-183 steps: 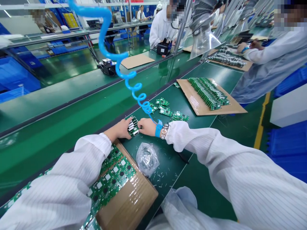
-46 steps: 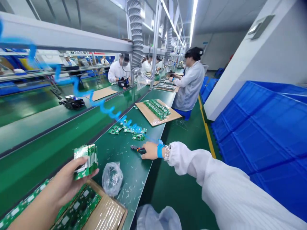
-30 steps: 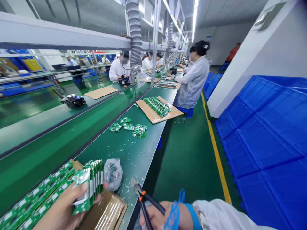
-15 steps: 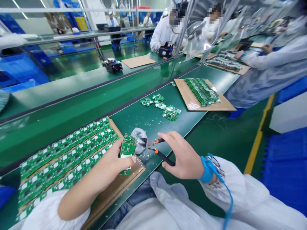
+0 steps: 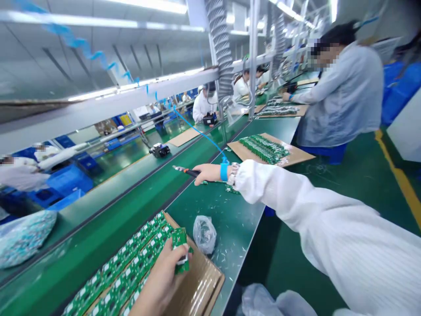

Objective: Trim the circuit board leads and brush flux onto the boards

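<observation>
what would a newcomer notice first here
Rows of green circuit boards lie on cardboard at bottom left, where the left hand grips a small bundle of boards. Farther up the green bench, the right hand holds cutters, with a blue wrist strap on that wrist.

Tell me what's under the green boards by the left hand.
The green circuit boards lie on a brown cardboard sheet, bare at its right end; what lies directly beneath the boards is hidden.
</observation>
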Demonstrator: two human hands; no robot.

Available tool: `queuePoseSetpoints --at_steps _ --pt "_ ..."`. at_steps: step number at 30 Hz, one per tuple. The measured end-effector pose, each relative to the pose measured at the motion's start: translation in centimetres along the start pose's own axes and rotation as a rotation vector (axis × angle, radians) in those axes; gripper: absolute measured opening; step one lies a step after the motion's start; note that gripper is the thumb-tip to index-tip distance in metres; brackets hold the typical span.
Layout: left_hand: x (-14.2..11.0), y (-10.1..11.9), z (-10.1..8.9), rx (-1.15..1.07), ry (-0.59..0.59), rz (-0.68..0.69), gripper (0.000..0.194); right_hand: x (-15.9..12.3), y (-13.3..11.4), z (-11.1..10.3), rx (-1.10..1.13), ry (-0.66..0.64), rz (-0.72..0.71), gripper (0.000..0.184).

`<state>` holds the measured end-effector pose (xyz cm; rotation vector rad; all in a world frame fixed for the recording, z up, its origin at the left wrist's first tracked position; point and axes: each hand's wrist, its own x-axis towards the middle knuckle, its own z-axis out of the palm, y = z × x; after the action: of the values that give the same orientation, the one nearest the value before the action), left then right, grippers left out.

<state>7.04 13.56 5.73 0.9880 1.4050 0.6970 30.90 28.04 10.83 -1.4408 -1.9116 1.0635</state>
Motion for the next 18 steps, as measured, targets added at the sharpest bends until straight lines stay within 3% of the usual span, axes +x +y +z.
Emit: queuePoseSetpoints --at_steps 5,9,12,15,18 --pt "-1.1 -0.4 -0.8 -0.012 0.03 0.019 0.039 1.9 -2.1 0.7 0.081 -0.023 0.057 0.024" --pt "-2.6 -0.7 -1.2 -0.083 0.1 0.045 0.048 0.2 -1.9 0.2 0.162 -0.008 0.047 0.023" --pt "-3.7 -1.0 -1.4 -0.142 0.167 0.084 0.052 -3.3 -0.5 0.3 0.18 0.018 -0.026 0.036" --pt "-4.8 -1.5 -1.2 -0.187 0.192 0.104 0.052 -8.5 1.7 1.9 0.135 -0.023 -0.085 0.06" --pt "-5.5 -1.9 -0.6 -0.098 0.2 0.088 0.052 -14.0 3.1 4.7 -0.061 -0.041 -0.339 0.072"
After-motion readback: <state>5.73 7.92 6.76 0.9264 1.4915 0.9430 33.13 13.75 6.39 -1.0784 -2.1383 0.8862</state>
